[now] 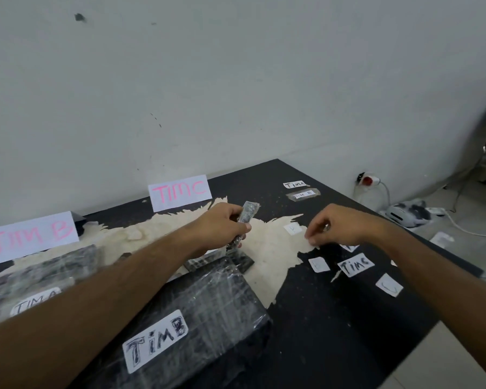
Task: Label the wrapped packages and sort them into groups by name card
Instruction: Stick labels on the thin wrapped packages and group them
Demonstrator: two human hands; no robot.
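At frame centre, a slim black plastic-wrapped package (243, 224) is gripped upright by the curled left hand (225, 224). Right of it, a small white paper label (310, 239) is pinched by the right hand (334, 224) over the black table (334, 318).

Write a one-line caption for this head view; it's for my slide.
Left hand grips a small wrapped package while right hand reaches toward paper labels.

1. Two bare forearms reach in from the lower corners, with no sleeves in view
2. The left hand (225, 228) and the right hand (330, 227) wear no gloves
3. No rings, watch or bracelets show
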